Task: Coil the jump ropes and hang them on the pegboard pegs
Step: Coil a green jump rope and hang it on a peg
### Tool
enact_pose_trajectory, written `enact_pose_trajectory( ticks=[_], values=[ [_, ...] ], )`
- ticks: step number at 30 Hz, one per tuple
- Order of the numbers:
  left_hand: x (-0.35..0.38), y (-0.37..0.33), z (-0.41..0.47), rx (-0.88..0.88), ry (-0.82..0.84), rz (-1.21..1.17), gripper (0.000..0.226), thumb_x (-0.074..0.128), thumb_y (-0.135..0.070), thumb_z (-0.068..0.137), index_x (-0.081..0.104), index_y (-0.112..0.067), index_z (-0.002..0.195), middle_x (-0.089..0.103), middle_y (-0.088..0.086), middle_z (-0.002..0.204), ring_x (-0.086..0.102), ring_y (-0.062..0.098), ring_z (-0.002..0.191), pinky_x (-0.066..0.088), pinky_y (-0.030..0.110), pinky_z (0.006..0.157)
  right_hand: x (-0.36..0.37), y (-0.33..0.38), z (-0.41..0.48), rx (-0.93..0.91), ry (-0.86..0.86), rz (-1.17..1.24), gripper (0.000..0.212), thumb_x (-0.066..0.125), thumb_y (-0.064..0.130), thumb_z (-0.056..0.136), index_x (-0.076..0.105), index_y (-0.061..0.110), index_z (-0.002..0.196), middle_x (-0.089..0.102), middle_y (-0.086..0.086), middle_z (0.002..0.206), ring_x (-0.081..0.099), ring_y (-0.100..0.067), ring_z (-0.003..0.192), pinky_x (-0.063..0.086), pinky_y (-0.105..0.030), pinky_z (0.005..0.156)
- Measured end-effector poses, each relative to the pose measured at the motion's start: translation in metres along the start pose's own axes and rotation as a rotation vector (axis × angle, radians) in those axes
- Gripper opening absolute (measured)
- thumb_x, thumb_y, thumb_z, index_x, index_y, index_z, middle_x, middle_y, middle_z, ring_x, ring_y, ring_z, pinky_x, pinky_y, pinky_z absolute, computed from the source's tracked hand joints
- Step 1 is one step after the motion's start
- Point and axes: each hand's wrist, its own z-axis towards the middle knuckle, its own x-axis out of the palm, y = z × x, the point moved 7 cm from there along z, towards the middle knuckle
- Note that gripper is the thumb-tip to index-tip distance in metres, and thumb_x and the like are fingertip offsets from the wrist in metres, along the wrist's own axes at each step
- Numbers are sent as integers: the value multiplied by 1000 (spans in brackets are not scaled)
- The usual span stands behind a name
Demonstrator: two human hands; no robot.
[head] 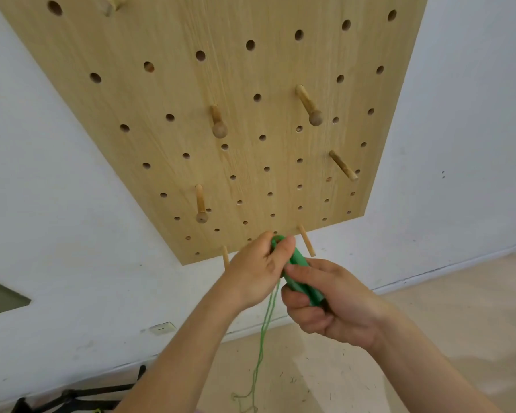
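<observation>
A wooden pegboard (209, 93) hangs on the white wall, with several wooden pegs such as a knobbed peg (309, 105) and a plain peg (306, 240) at its lower edge. My right hand (331, 302) grips the green jump rope handles (301, 275) just below the board. My left hand (256, 269) pinches the green cord at the top of the handles. Thin green cord (261, 350) hangs down from my hands in loose strands to the floor.
Another plain peg (225, 255) sticks out left of my left hand. A wall socket (163, 328) sits low on the wall. Black tripod legs (81, 394) lie on the floor at the lower left. The floor (447, 293) is pale wood.
</observation>
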Motion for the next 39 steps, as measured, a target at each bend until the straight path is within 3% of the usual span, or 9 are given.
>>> enact_pose_trajectory(
  ticks=[4, 8, 13, 16, 20, 23, 26, 35, 39],
  values=[
    [-45, -13, 7, 257, -310, -95, 44, 52, -52, 91, 58, -9, 86, 59, 3, 76, 55, 13, 72, 47, 32, 71, 6, 7, -2, -11, 273, 156, 20, 67, 29, 89, 58, 13, 97, 39, 1, 61, 33, -5, 43, 26, -13, 37],
    [-13, -28, 4, 254, 25, -570, 49, 39, -48, 93, 62, -5, 86, 60, -7, 60, 52, 8, 55, 45, 20, 59, 16, 13, -1, -28, 422, 254, 20, 64, 29, 92, 56, 12, 101, 42, 3, 61, 39, -3, 44, 29, -11, 38],
    [5, -5, 12, 42, -106, -801, 39, 47, -43, 90, 72, -12, 91, 47, -1, 53, 41, 14, 55, 36, 28, 58, 7, 21, 2, -99, 248, 203, 23, 73, 27, 84, 59, 11, 93, 40, 1, 60, 35, -5, 42, 23, -13, 37],
    [6, 1, 11, 56, -186, -479, 25, 49, -17, 99, 64, 0, 89, 55, 11, 69, 46, 20, 67, 38, 34, 64, -8, 30, 4, -146, -63, -79, 20, 67, 18, 89, 48, 13, 82, 38, -1, 58, 28, -8, 42, 19, -16, 37],
    [12, -22, 7, 266, -105, 656, 18, 46, 0, 87, 56, -13, 96, 59, 3, 87, 51, 18, 76, 35, 27, 64, -30, 47, 8, -241, -473, -604, 17, 57, 6, 89, 45, 12, 78, 43, -2, 60, 34, -11, 44, 27, -24, 43],
    [19, -34, -2, 429, -76, 1105, 28, 78, -2, 47, 62, -13, 68, 56, 3, 62, 52, 18, 55, 27, 24, 51, -27, 56, 13, -244, -599, -1218, 25, 56, 11, 87, 36, 18, 74, 45, 1, 70, 42, -14, 57, 30, -25, 51],
    [17, -34, -4, 514, -45, 1118, 39, 82, 1, 26, 56, -16, 49, 48, -1, 45, 47, 16, 41, 27, 18, 41, -18, 55, 15, -243, -585, -1516, 27, 57, 22, 89, 32, 17, 82, 46, -1, 78, 48, -25, 68, 33, -32, 58],
    [-20, -56, -21, 527, 39, 715, 31, 61, -21, 89, 34, -34, 97, 62, -5, 70, 54, 17, 57, 44, 31, 52, 16, 62, 6, -293, -296, -1745, 23, 45, 39, 98, 46, 17, 93, 44, 9, 67, 39, -8, 57, 24, -21, 56],
    [-35, -79, -23, 738, -14, 851, 22, 66, -40, 70, 64, -21, 82, 58, -8, 60, 54, 13, 51, 40, 27, 44, 25, 65, 1, -307, -189, -1786, 38, 37, 46, 100, 50, 14, 85, 49, 1, 63, 41, -12, 53, 25, -21, 48]
  ],
)
